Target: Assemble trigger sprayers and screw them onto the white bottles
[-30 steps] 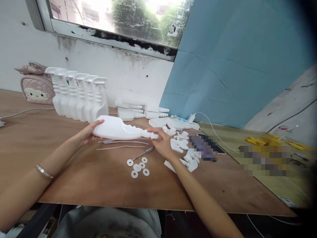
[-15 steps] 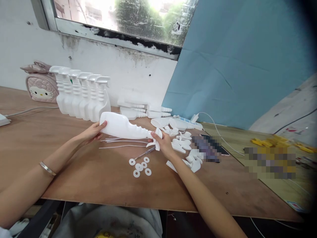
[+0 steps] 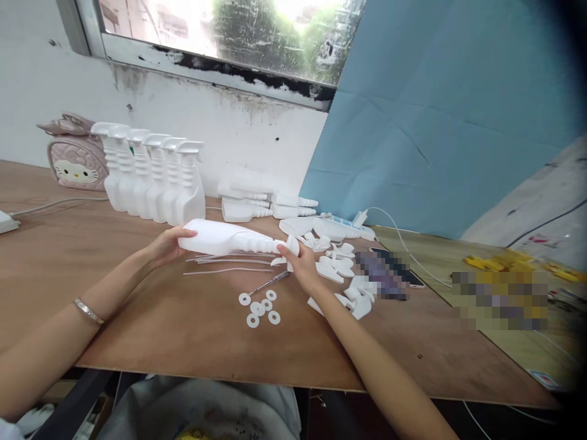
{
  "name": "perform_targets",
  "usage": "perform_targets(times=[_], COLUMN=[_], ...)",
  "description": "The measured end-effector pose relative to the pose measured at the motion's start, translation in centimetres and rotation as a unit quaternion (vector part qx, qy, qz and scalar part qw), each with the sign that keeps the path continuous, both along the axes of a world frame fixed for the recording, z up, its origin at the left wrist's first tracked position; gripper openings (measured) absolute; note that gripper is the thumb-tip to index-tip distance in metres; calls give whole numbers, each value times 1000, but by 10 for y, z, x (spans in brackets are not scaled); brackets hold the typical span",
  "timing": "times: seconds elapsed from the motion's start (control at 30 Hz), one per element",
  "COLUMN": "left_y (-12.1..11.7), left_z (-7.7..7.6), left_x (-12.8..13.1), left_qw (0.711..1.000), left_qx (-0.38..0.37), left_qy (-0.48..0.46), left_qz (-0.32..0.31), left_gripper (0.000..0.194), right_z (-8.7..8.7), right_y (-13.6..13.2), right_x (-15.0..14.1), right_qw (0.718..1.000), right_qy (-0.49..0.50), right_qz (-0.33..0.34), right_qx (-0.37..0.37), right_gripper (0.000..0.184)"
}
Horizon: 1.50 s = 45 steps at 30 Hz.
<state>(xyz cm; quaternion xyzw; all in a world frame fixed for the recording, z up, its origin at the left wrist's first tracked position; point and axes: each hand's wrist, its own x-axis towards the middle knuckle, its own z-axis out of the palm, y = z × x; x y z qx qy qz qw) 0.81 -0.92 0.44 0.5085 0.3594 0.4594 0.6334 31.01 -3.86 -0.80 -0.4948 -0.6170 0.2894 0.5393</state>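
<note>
A white plastic spray bottle point(image 3: 220, 237) lies sideways in the air above the table, its neck toward the right. My left hand point(image 3: 170, 245) is wrapped round its base. At the neck end, my right hand point(image 3: 299, 261) grips a white trigger spray head point(image 3: 291, 245), which meets the bottle's mouth; how far it is screwed on I cannot tell. Thin white tubes point(image 3: 229, 269) lie on the table under the bottle. Just below my right hand is a screwdriver point(image 3: 270, 282), its tip near several flat white washers point(image 3: 257, 309).
Several upright spray bottles point(image 3: 153, 177) stand in a row at the back left, beside a pink bag point(image 3: 77, 162). Bottles without heads point(image 3: 245, 209) lie along the wall. Loose spray heads point(image 3: 337, 266) are scattered to the right, near a phone point(image 3: 415, 280) and a white cable point(image 3: 413, 260).
The bottle has turned about its long axis, showing a different side, and its base has dropped slightly. My left hand has shifted a little left; my right hand stays at the spray head.
</note>
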Motion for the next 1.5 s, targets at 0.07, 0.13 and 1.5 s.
perform_targets(times=[0.07,0.13,1.5], left_y=[-1,-3,-23], left_z=[1,2,12], left_x=[-2,-2,7], left_qw=[999,995,743], left_qx=[18,54,568], left_qy=[28,67,196], left_qz=[-37,-45,297], left_gripper=[42,54,48], right_z=[-3,-4,6], right_y=[3,6,-1], right_x=[2,3,-7], right_qw=[999,997,904], right_qy=[28,65,240], right_qz=[-7,3,199], right_qx=[-20,-45,-292], right_gripper=[33,34,31])
